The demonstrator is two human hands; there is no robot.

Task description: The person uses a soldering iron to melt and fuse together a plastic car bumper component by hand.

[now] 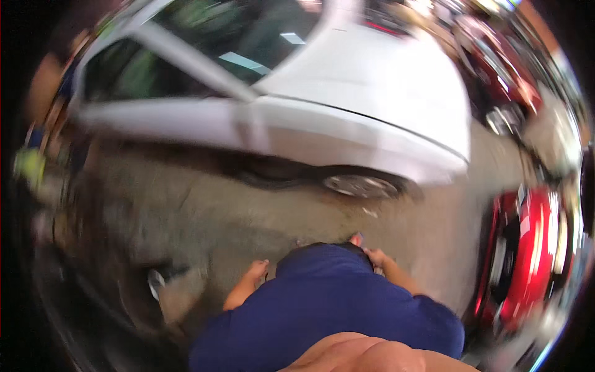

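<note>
My left hand [258, 268] hangs low beside my body, left of my dark blue shirt [334, 297]. On the other side, my right hand [375, 256] is close to my right hip. Both hands are small and smeared by motion, so their finger positions are unclear and no held thing can be made out. A small red-orange thing [356, 239] shows just past the shirt, near the right hand; its kind is unclear. Ahead of me stands a white car [372, 80], side on, with a wheel [361, 185] facing me. Neither hand touches the car.
Grey concrete floor [248, 217] lies between me and the car. A red tool chest or machine-like thing [527, 254], blurred, stands at the right. A dark red vehicle [502, 68] is at the far right. Something yellow-green [30, 166] shows at the left edge.
</note>
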